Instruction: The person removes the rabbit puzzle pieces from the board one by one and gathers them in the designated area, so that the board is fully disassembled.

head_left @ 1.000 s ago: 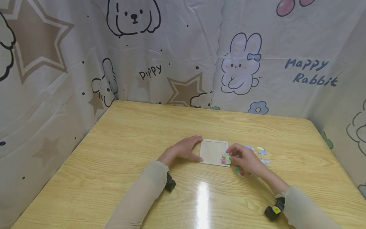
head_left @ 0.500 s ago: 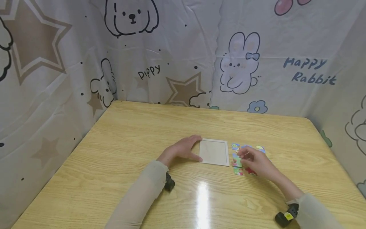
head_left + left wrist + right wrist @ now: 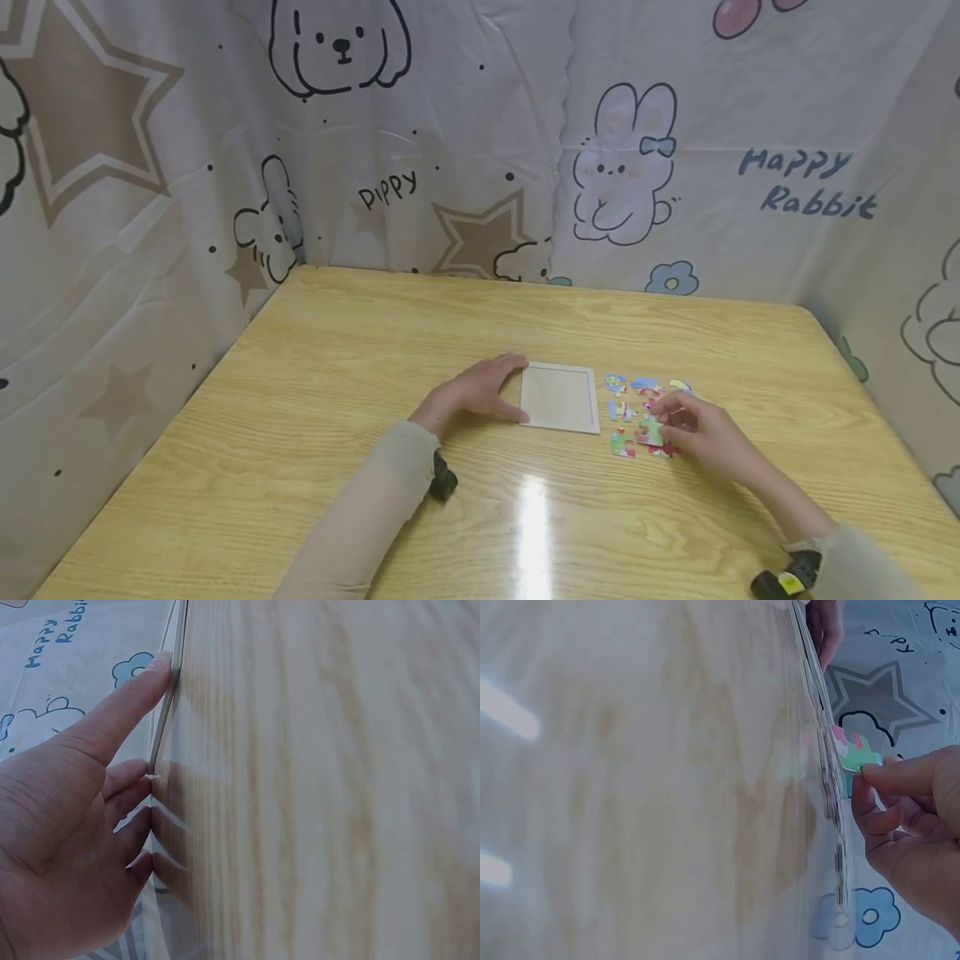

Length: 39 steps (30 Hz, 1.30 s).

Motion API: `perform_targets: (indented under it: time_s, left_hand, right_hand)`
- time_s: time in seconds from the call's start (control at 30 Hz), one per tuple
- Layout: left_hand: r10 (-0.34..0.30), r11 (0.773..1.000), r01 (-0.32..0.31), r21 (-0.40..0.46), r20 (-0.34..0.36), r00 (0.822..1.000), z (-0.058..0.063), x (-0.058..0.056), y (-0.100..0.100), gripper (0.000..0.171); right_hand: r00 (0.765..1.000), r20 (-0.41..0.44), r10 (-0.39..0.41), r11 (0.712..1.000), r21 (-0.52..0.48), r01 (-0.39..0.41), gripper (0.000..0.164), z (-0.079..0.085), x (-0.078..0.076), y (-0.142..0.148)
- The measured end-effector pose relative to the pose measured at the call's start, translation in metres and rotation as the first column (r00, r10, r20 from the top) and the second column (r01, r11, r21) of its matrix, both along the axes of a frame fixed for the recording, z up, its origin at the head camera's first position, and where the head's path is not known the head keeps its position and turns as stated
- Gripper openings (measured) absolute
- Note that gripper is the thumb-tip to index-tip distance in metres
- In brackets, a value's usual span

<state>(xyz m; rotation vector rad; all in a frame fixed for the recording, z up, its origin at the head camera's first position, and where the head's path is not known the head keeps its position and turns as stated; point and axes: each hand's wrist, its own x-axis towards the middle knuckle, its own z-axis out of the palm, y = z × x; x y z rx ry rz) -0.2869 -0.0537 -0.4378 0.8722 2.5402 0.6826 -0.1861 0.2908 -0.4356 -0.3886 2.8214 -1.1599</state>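
A pale square puzzle tray (image 3: 558, 398) lies flat on the table with nothing in its recess. My left hand (image 3: 483, 389) rests at its left edge, thumb at the near corner and fingers at the far one; the left wrist view shows the thumb (image 3: 124, 712) straight along the rim. Between thumb and fingertips, my right hand (image 3: 705, 433) pinches a green and pink jigsaw piece (image 3: 856, 752). That piece is over several loose puzzle pieces (image 3: 621, 410), spread in rough rows right of the tray. The hand hides some of them.
The wooden table (image 3: 360, 350) reaches back to a printed curtain (image 3: 465, 125) that also hangs along both sides. Black wrist cameras sit on the left wrist (image 3: 444, 477) and the right wrist (image 3: 787, 577). A light reflection shines on the near tabletop.
My right hand has carried the pinched jigsaw piece from the tray's lower right corner rightward over the loose pieces, uncovering those nearest the tray. My left hand keeps its place.
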Motion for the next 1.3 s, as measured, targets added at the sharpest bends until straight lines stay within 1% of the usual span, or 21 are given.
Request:
perform_targets:
  time_s: [0.1, 0.3, 0.43, 0.63, 0.77, 0.87, 1.1, 1.3]
  left_hand:
    - [-0.001, 1.0, 0.001, -0.003, -0.004, 1.0, -0.001, -0.001, 0.0, 0.091]
    - [0.002, 1.0, -0.002, -0.004, 0.006, 1.0, -0.002, -0.001, -0.001, 0.092]
    - [0.003, 1.0, -0.003, 0.003, 0.008, 1.0, -0.002, -0.002, -0.001, 0.092]
    - [0.007, 1.0, -0.007, 0.001, 0.016, 1.0, -0.002, -0.001, -0.001, 0.092]
    - [0.007, 1.0, -0.007, -0.004, 0.014, 1.0, -0.002, -0.001, 0.0, 0.093]
    - [0.009, 1.0, -0.008, -0.005, 0.016, 1.0, -0.001, -0.001, 0.0, 0.093]
    - [0.009, 1.0, -0.01, 0.006, 0.017, 1.0, -0.001, -0.001, -0.001, 0.092]
    - [0.006, 1.0, -0.006, 0.005, 0.022, 1.0, 0.0, 0.0, 0.0, 0.092]
  right_hand:
    - [1.0, 0.01, -0.007, 1.0, 0.0, 0.007, 0.016, 0.0, 0.003, 0.005]
    - [0.999, -0.022, -0.038, 0.998, 0.05, 0.039, 0.018, -0.001, 0.009, 0.017]
    - [0.999, -0.025, -0.042, 0.997, 0.059, 0.044, 0.019, -0.002, 0.012, 0.026]
    - [0.998, -0.024, -0.053, 0.996, 0.066, 0.054, 0.019, -0.003, 0.017, 0.037]
    - [0.997, -0.058, -0.045, 0.998, 0.05, 0.048, 0.019, -0.005, 0.021, 0.043]
    - [0.997, -0.067, -0.033, 0.998, 0.044, 0.036, 0.017, -0.005, 0.022, 0.047]
    - [1.0, 0.001, -0.021, 0.999, 0.039, 0.021, 0.015, -0.002, 0.023, 0.052]
    - [0.999, 0.031, -0.021, 0.997, 0.078, 0.019, 0.019, -0.005, 0.021, 0.055]
